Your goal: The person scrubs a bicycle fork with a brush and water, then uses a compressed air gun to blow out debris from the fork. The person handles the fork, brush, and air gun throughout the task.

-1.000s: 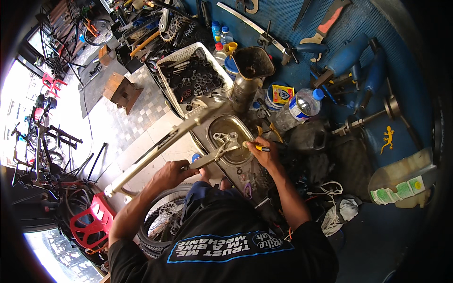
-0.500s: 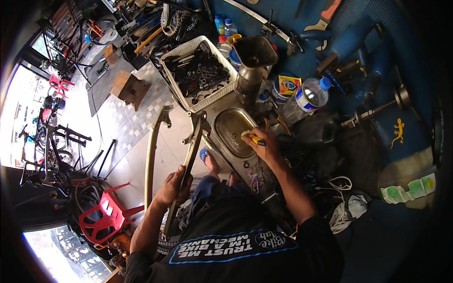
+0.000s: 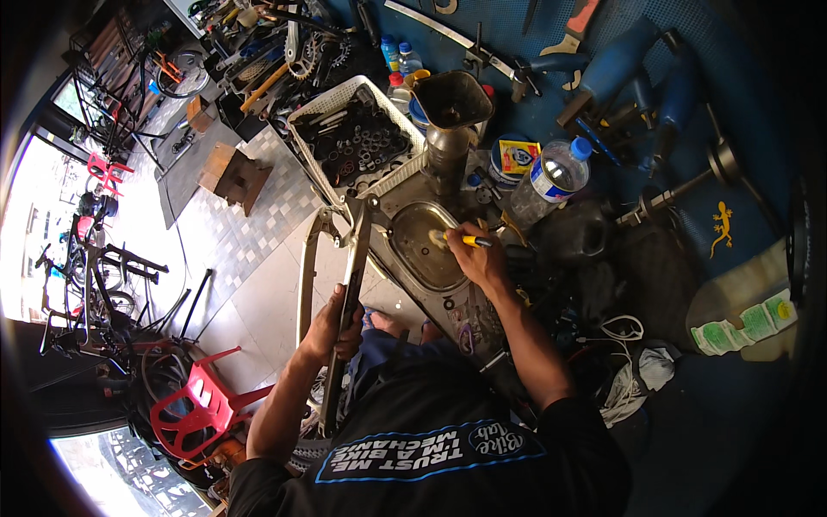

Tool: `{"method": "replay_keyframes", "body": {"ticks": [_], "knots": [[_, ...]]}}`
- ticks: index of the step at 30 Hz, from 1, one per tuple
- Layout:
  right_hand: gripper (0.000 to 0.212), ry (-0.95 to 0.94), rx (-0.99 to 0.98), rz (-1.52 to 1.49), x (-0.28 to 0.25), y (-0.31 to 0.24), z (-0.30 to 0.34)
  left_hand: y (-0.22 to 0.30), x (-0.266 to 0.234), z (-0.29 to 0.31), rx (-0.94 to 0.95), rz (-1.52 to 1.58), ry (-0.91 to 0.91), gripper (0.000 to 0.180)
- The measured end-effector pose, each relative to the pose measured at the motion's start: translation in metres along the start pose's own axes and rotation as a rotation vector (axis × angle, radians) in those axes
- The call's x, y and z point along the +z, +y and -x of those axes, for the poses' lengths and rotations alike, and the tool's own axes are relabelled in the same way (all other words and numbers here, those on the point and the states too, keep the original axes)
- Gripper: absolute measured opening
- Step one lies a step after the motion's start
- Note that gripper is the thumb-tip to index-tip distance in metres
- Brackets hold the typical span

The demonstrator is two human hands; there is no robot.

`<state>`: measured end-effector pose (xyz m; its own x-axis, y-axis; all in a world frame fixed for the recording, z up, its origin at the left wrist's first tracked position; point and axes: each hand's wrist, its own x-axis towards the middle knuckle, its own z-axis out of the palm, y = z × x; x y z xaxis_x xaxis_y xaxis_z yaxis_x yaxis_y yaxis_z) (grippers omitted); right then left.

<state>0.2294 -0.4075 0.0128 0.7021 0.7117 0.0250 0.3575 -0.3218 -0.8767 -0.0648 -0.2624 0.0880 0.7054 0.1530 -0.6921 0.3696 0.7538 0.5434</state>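
My left hand is closed around one arm of a pale and black forked bicycle frame part, which looks like a rear swingarm. The part stands tilted, its far end beside an oval metal tray. Between the fingers of my right hand is a brush with a yellow and black handle. Its pale bristles are over the tray, in or just above the shallow, murky liquid; I cannot tell which. Small dark bits lie on the tray's bottom.
A white plastic basket of rings and small parts stands beyond the tray. To its right are a dark metal canister and a clear bottle with a blue cap. Tools hang on the blue wall. A red plastic chair stands at left.
The frame part has swung round and shifted in my left hand, its two arms now appearing closer together. The brush has turned and its bristles sit slightly farther into the tray.
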Motion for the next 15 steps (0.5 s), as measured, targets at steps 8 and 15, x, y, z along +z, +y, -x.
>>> {"method": "replay_keyframes", "body": {"ticks": [8, 15], "knots": [[0.02, -0.043, -0.318, -0.269, 0.017, -0.068, 0.003, -0.006, 0.0, -0.001, -0.005, 0.031, -0.011, 0.067], [0.021, -0.008, -0.464, -0.115, 0.013, -0.053, 0.0, -0.006, 0.012, 0.016, 0.019, 0.005, -0.006, 0.067]]}}
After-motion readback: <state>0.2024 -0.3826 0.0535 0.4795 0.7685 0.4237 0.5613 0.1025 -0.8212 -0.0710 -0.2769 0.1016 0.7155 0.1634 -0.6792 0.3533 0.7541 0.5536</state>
